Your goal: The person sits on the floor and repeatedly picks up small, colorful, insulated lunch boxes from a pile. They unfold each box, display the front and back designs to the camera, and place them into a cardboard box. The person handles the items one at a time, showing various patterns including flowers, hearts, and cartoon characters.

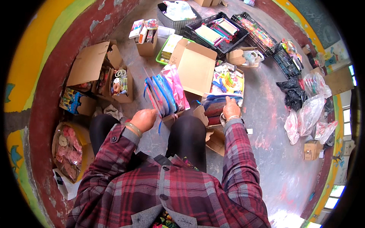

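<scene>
My left hand (pixel 143 120) is closed on the near edge of a fanned stack of flat pouches (pixel 162 94). They have blue, grey and pink sides, and blue ribbon-like straps hang off them. To the right, my right hand (pixel 231 109) is closed at the edge of a second stack of flat dark-blue pouches (pixel 214 105), which stands in a cardboard box; the fingertips are partly hidden. Just beyond it sits a carton (pixel 240 81) with yellow and blue items on top. An open cardboard box (pixel 195 68) stands between and behind the two stacks.
Black plastic crates (pixel 243 36) with packaged goods stand at the back. On the left are open cartons (pixel 89 62) and a box of pink items (pixel 57 148) by the wall. Plastic bags (pixel 310 110) and a small carton (pixel 312 150) lie on the right floor.
</scene>
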`<state>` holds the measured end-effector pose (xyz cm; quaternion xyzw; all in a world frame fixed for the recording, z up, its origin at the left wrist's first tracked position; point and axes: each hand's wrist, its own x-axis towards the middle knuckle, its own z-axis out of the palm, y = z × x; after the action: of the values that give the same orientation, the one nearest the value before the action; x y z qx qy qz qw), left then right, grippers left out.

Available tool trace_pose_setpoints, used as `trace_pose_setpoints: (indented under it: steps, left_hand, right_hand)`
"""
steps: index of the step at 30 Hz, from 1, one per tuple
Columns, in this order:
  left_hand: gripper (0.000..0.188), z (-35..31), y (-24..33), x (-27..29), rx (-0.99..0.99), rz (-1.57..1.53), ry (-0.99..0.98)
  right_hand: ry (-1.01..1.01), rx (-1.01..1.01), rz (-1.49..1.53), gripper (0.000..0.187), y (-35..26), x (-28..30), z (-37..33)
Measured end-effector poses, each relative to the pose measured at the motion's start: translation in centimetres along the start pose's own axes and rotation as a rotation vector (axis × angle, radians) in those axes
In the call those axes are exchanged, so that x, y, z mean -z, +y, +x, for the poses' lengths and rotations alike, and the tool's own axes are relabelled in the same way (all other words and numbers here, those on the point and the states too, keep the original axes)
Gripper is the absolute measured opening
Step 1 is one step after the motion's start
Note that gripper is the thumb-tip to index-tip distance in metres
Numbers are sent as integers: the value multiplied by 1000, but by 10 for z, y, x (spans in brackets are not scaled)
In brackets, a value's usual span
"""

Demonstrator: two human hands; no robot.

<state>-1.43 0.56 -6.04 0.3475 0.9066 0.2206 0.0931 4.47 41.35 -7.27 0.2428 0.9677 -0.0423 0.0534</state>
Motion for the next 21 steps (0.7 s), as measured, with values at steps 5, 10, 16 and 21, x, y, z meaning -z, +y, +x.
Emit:
trace_pose_setpoints:
  steps: [5, 10, 16, 21]
  left_hand:
    - [15, 3, 4, -3, 3, -13, -38]
    - [15, 2, 4, -3, -12, 3, -51]
    - [14, 1, 4, -2, -28, 3, -53]
    - [13, -1, 10, 3, -42, 1, -53]
  right_hand:
    - [-39, 54, -90, 27, 8, -15, 2]
    - [-1, 136, -232, 17, 10, -33, -3]
    - [-72, 141, -242, 17, 29, -48, -14]
    - [77, 174, -132, 19, 42, 7, -37]
